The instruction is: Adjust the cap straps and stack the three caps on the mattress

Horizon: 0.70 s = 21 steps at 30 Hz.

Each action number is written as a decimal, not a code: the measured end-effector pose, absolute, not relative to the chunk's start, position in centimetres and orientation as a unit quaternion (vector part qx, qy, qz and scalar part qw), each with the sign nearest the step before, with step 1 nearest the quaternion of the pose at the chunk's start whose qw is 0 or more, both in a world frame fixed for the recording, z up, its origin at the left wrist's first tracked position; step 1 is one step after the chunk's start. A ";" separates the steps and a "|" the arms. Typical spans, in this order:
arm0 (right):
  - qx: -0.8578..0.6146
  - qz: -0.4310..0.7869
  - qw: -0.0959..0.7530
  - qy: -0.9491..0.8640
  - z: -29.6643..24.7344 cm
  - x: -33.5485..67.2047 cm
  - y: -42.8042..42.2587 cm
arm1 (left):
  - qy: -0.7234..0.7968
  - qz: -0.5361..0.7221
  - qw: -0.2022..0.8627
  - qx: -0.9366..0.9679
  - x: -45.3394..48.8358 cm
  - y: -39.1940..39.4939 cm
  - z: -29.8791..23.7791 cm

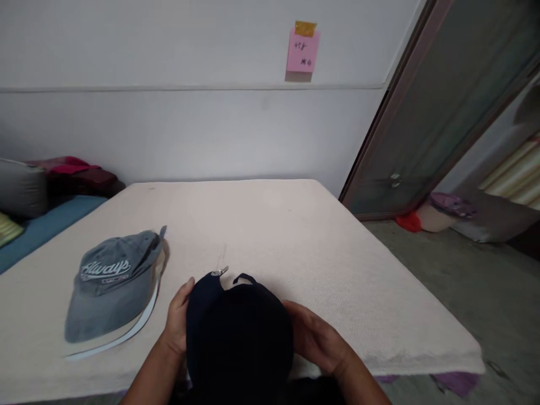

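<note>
A dark navy baseball cap point(240, 337) is between my two hands at the front edge of the table. My left hand point(179, 318) grips its left side, with the thumb up along the edge. On the opposite side, my right hand point(314, 337) has its fingers against the cap, partly hidden behind it. At the cap's far edge, a metal buckle point(223, 271) sticks up on the left and a strap end point(244, 278) curls on the right, with a gap between them. A grey-blue cap point(113, 287) with white "Always" lettering lies to the left.
A curved pale strip point(143, 320) runs beside the grey-blue cap. Cream cloth covers the table point(253, 219), which meets a white wall. A pink note point(302, 52) is taped there. Cushions point(21, 188) lie at left; a glass door point(422, 112) and bin point(439, 214) stand right.
</note>
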State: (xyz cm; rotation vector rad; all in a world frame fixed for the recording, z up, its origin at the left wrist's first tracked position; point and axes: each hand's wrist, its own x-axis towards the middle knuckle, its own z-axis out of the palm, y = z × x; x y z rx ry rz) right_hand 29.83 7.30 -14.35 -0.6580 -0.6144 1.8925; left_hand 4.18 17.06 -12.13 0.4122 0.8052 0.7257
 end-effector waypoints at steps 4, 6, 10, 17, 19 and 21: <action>-0.344 0.761 0.474 -0.280 -12.7 27.9 11.0 | 0.384 0.331 0.827 0.242 4.3 17.6 -11.6; -0.345 0.746 0.464 -0.331 -11.4 26.7 13.4 | 0.347 0.372 0.814 0.279 4.5 17.9 -11.6; -0.333 0.725 0.482 -0.362 -10.5 25.1 16.9 | 0.328 0.371 0.809 0.316 4.5 18.7 -11.8; -0.389 0.693 0.519 -0.315 -14.2 25.6 17.2 | 0.404 0.388 0.739 0.375 5.5 21.5 -13.8; -0.428 0.673 0.492 -0.349 -14.6 26.1 16.8 | 0.417 0.396 0.723 0.383 6.2 22.2 -14.6; -0.454 0.651 0.463 -0.395 -14.6 26.6 16.5 | 0.419 0.393 0.721 0.387 6.9 22.5 -15.1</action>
